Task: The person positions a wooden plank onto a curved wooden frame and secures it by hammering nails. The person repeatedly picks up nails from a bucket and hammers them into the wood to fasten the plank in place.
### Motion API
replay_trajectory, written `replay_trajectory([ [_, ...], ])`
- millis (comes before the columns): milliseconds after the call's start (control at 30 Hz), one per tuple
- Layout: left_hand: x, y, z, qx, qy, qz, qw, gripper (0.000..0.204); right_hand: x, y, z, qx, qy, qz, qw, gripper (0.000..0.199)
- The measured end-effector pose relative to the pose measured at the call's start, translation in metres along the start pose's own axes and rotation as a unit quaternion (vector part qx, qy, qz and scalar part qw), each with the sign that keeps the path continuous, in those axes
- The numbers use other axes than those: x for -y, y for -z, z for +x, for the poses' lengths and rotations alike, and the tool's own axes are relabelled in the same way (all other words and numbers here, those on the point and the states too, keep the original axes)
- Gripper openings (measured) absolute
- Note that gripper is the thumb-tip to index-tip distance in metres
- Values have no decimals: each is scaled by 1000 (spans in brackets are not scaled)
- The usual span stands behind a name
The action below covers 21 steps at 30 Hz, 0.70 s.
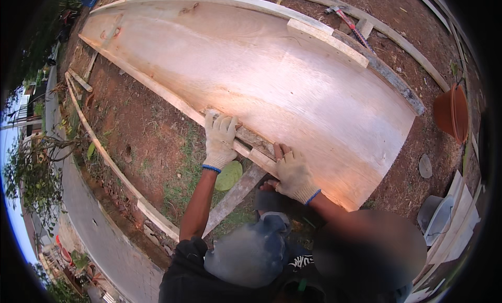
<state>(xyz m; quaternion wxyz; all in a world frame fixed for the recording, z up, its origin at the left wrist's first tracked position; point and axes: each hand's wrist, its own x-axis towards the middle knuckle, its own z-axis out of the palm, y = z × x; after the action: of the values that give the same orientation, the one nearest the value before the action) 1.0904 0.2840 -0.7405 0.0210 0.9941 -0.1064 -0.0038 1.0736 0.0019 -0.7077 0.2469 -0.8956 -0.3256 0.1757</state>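
Observation:
A large curved plywood sheet (251, 73) lies across the view, with wooden strips along its long edges. At its near edge, a short rough wooden batten (256, 138) rests along the edge strip. My left hand (219, 141), in a cream knit glove with a blue cuff, is closed over the batten's left part. My right hand (295, 176), gloved alike with bare fingertips, grips the batten's right end and the edge strip, its lower fingers curling underneath. A grey board (235, 198) slants down from under the sheet between my arms.
A red-handled hammer (353, 27) lies beyond the far edge, next to a long curved strip (397, 39). At right stand a brown pot (451, 115) and a pale basin (439, 219). Another bent strip (112, 164) runs along the left, beside a paved path (99, 219).

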Motion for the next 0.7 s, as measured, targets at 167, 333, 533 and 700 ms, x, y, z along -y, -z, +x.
replay_trajectory([
  [167, 3, 6, -2, 14, 5, 36, 999, 77, 13, -1, -2, 3, 0, -53, 999, 105],
  [333, 1, 2, -3, 8, 17, 16, 1000, 83, 4, -18, -6, -34, 6, 6, 999, 105],
  [533, -1, 4, 2, 54, 16, 43, 997, 93, -8, -8, -7, -37, 16, 47, 998, 107],
  [700, -3, 2, 1, 64, 16, 63, 996, 98, -21, -3, -9, -21, 28, 71, 997, 104],
])
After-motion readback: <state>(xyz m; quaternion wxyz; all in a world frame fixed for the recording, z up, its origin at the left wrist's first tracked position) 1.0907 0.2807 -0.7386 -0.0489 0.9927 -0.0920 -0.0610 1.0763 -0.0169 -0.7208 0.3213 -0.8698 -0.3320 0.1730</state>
